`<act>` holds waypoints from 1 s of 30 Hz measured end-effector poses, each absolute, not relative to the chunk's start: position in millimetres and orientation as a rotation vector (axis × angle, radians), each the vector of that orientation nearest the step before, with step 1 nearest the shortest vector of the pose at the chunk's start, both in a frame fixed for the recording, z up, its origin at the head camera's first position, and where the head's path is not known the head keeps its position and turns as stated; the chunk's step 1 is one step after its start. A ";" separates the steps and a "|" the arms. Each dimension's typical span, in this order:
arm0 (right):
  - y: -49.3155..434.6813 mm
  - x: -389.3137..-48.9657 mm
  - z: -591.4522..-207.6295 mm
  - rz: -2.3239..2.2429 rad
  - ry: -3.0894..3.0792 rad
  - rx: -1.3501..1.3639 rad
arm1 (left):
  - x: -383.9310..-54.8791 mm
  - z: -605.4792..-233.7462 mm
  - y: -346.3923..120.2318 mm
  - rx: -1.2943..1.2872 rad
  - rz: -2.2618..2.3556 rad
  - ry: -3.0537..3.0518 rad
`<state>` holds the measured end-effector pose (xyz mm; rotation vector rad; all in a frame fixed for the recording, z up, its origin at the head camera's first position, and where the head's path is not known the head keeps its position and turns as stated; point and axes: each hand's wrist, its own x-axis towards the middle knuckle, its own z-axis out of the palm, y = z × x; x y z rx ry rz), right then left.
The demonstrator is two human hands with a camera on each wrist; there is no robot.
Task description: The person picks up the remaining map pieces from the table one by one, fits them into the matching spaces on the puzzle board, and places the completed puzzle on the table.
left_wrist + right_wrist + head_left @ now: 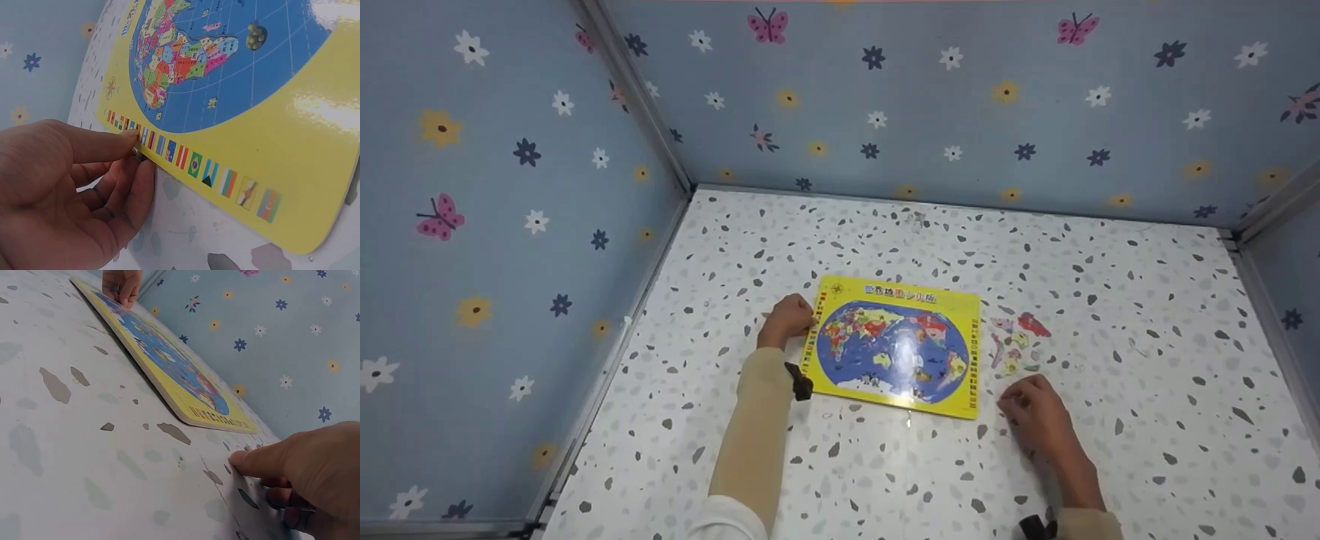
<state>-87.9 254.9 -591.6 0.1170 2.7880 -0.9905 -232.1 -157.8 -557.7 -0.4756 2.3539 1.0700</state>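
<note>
A yellow-bordered world map puzzle board [960, 306] lies flat on the speckled table, with Chinese lettering along its top. My left hand [789, 319] grips the board's left edge. In the left wrist view, the thumb of that hand [73, 185] presses on the border beside printed flags, and the other fingers curl at the edge. Right of the board lies a loose group of small puzzle pieces, among them a red piece [1033, 325] and a yellowish piece [1012, 363]. Just below these pieces, my right hand [1039, 416] hovers or rests with loosely bent fingers; nothing shows in it.
Blue panels with flowers and butterflies stand around the table, one at the back [915, 97], one on the left [495, 285] and one at the right edge. The speckled tabletop [1170, 337] extends around the board and pieces. Both wrists wear dark devices.
</note>
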 end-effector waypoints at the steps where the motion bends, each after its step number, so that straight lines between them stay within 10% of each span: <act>1: 255.1 -87.8 -591.8 -0.991 2.788 0.119 | -231.7 -557.4 -157.6 -0.482 1.072 2.349; 30: 245.9 -107.0 -563.2 -1.620 2.489 0.317 | -230.8 -555.0 -158.1 -0.450 1.057 2.373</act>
